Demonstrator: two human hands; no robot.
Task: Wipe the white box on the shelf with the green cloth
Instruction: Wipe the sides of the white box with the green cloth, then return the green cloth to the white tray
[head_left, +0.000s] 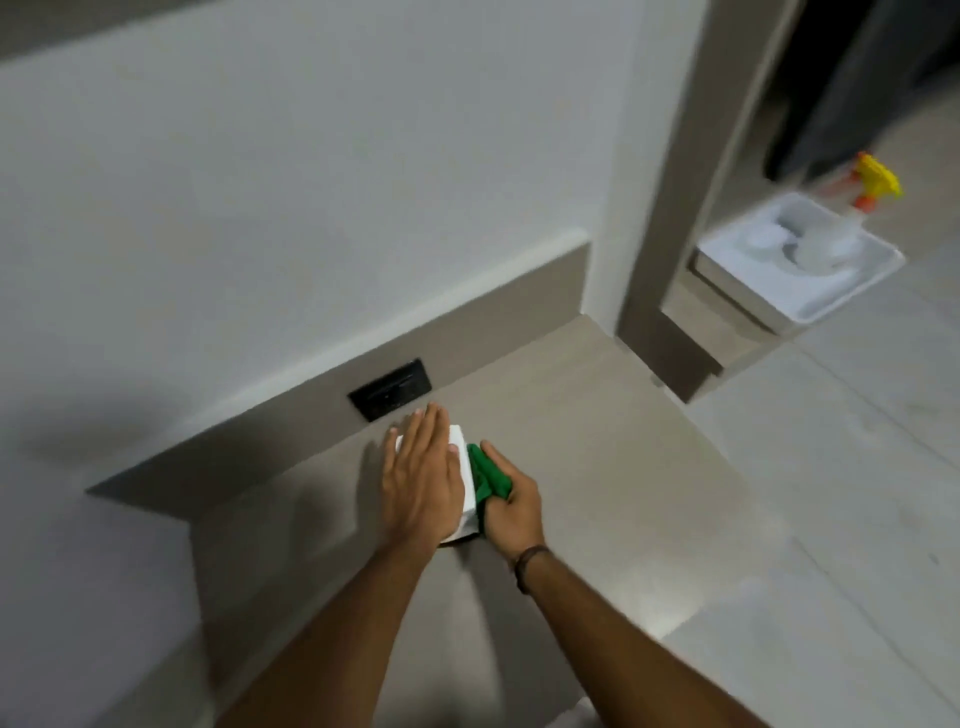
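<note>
Right hand (511, 506) closed around green cloth (488, 473), pressing it against right side of white box (465, 483). Left hand (423, 475) flat on top of box, fingers straight and together, palm down, pinning it to shelf (597, 441). Mid-wipe, by the look of it: side face under the cloth, top still covered by the palm. Next likely calls for sliding cloth along that face, then shifting the steadying hand to free the top. Both forearms extended forward, converging on box below black socket (389, 396).

bare forearms, dark band (525, 562) on right wrist
</note>
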